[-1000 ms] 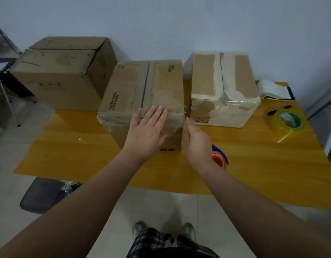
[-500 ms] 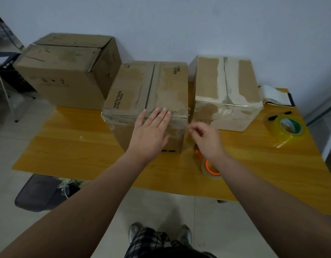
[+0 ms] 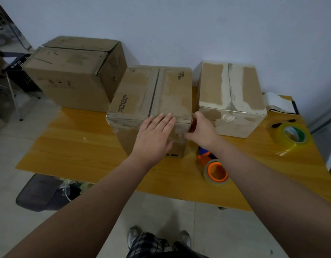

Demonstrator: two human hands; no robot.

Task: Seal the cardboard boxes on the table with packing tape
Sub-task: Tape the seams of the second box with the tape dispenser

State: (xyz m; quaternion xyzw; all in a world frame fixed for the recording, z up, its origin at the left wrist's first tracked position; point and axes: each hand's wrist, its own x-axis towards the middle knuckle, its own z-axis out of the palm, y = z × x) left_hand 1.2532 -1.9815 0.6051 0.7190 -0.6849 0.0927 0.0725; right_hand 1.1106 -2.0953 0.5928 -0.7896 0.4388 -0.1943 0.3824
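Head view: right hand point(image 3: 202, 131) fingers now curled round middle box point(image 3: 151, 94) corner; left hand point(image 3: 153, 138) flat, fingers together.

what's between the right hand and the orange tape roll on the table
Nothing visible. The right hand grips a corner of the middle box, and the orange tape roll lies on the table right by its wrist.

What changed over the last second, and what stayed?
The right hand moved up from beside the middle box and curled round its near right corner. The left hand stayed flat on the box's front edge; the orange tape roll stayed on the table.
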